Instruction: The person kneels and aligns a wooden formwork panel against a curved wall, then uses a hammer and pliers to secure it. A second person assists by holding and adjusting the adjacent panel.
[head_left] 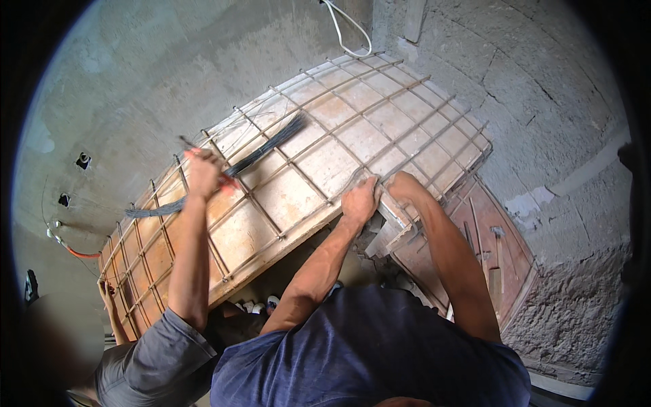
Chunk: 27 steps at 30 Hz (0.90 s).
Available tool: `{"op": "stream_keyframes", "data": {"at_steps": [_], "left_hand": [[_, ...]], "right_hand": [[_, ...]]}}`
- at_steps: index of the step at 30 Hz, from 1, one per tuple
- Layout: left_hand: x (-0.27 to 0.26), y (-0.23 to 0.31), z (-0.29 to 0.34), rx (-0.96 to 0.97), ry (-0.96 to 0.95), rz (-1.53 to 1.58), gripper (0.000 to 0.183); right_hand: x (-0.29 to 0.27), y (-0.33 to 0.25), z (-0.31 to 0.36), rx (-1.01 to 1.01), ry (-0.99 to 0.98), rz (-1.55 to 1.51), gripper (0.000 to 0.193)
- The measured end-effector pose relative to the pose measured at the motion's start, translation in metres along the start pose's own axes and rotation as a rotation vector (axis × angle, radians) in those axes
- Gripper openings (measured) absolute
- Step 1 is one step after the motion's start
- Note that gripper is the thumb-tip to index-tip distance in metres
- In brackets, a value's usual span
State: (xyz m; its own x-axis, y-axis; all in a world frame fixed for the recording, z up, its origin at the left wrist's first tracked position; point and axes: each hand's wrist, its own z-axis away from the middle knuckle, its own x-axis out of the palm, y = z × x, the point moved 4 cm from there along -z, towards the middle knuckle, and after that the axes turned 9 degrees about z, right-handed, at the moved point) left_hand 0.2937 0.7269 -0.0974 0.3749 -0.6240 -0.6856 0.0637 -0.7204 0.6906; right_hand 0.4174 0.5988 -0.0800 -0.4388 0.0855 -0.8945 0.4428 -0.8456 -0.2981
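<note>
My left hand [360,199] is closed at the near edge of a grid of steel rebar [290,161], where a bent piece of thin wire or bar runs beside the fingertips. Just to its right, my right hand [406,187] makes a fist over the same edge, close to a crossing of bars. What the fingers of either hand hold is hidden. Beneath the grid lies a sloping, pale-stained formwork board [329,163]. Left of me, a co-worker's hand [203,175], blurred by motion, grips a red-handled tool [230,183] near a bundle of dark tie wire [271,144].
The co-worker's grey sleeve [159,353] is close on my left. At right, a lower reddish board [444,261] carries loose rods and a wooden-handled tool [496,281]. Rough concrete walls [529,102] border the formwork. A white cable loop [359,53] hangs at the back.
</note>
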Motion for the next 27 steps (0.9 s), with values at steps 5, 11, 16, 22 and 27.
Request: {"op": "stream_keyframes", "data": {"at_steps": [5,11,16,22,27], "left_hand": [[-0.002,-0.003,-0.001,0.016,-0.021,0.089,0.044],[-0.010,-0.005,-0.002,-0.033,-0.018,0.221,0.040],[-0.010,-0.006,-0.008,-0.049,-0.044,0.277,0.041],[-0.010,-0.016,-0.007,-0.018,-0.084,0.288,0.039],[-0.002,-0.016,0.015,0.248,0.208,0.308,0.028]], "right_hand": [[0.009,0.003,-0.018,0.018,-0.063,-0.076,0.031],[0.001,-0.003,-0.001,0.154,-0.026,-0.145,0.040],[-0.001,-0.006,0.017,0.318,0.079,-0.806,0.049],[-0.002,-0.058,0.045,-0.121,0.329,-0.041,0.039],[0.003,-0.054,0.075,-0.333,0.406,0.064,0.023]]}}
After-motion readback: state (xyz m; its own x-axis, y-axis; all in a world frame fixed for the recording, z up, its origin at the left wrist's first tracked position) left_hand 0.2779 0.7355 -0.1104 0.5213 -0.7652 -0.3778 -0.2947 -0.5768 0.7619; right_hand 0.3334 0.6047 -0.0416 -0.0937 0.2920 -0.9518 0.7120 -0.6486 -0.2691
